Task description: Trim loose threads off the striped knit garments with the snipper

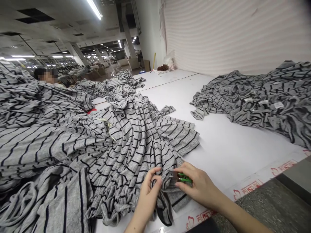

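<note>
Grey knit garments with black stripes [31, 110] heap along the left of a white tabletop [216, 139]. At its near edge, the left hand [147, 191] pinches a striped garment [164, 208], seemingly steadying it for green-handled snips [185, 179] gripped in the right hand [200, 184]. Another garment pile [262, 103] lies apart, rightward.

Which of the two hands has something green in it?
The right hand: a green tool shows, partly hidden, between its thumb and fingers. The left hand shows no green; it pinches striped cloth.
</note>
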`<state>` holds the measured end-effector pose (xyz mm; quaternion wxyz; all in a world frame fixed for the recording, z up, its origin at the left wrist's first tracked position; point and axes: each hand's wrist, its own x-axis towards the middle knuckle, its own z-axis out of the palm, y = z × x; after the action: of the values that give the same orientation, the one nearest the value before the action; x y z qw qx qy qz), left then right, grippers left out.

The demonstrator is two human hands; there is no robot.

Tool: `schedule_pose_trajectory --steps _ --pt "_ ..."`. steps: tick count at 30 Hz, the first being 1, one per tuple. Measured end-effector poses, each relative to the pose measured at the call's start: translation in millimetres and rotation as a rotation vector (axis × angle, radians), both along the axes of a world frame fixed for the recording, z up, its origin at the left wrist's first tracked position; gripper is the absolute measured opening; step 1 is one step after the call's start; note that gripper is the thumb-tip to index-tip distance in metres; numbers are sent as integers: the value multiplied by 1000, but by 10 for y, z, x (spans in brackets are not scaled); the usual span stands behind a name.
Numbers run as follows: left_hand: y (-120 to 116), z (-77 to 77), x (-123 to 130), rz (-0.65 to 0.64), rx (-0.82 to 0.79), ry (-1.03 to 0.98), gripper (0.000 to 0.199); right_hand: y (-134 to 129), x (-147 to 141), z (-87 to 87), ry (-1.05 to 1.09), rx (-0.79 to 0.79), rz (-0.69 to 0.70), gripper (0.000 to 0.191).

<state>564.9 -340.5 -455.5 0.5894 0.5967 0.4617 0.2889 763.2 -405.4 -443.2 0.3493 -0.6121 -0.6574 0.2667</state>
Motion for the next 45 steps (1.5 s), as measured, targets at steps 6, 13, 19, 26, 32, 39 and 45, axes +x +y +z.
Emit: schedule_pose_trajectory --steps 6,13,19,26,32,39,45 --pt "-23 76 16 -40 -1 26 32 3 -44 60 -59 -10 27 19" --pt "-21 81 7 -69 29 42 33 20 -58 65 -92 8 33 18" --pt "-11 84 -11 -87 19 32 38 7 -27 70 -94 -4 34 19" --pt "-28 96 -6 -86 65 73 38 13 -42 91 -102 -3 44 19" --pt "7 110 -11 -66 54 43 36 40 8 95 -74 1 50 18" --pt "341 251 -167 356 -56 -191 36 -195 -154 -105 -55 -126 117 26" --pt "569 380 -547 580 -16 -374 34 -175 -200 -334 -142 -74 39 20"
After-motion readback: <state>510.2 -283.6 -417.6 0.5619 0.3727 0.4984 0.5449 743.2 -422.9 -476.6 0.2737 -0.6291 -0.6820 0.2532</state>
